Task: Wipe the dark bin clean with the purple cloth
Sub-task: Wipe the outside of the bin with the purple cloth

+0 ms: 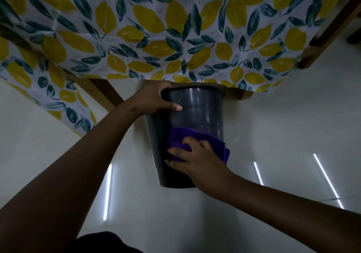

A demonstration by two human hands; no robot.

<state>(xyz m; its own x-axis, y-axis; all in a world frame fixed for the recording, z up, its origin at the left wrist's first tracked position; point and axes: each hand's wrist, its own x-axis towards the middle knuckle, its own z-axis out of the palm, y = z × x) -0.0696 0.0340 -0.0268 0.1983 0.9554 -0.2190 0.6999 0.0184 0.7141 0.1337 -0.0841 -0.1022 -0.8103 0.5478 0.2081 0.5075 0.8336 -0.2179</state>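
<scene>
Gleaming pale floor [273, 135] under lemon-print tablecloth [156, 28] and dark bin [195, 114].

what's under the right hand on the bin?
The purple cloth, pressed against the dark bin outer wall by the right hand. The wall beneath the cloth is hidden.

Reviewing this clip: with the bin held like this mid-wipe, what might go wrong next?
1. The bin is tilted, steadied only by the left hand at its rim; a firm wipe might twist it loose.
2. The cloth is bunched under the right hand, so patches may get missed.
</scene>
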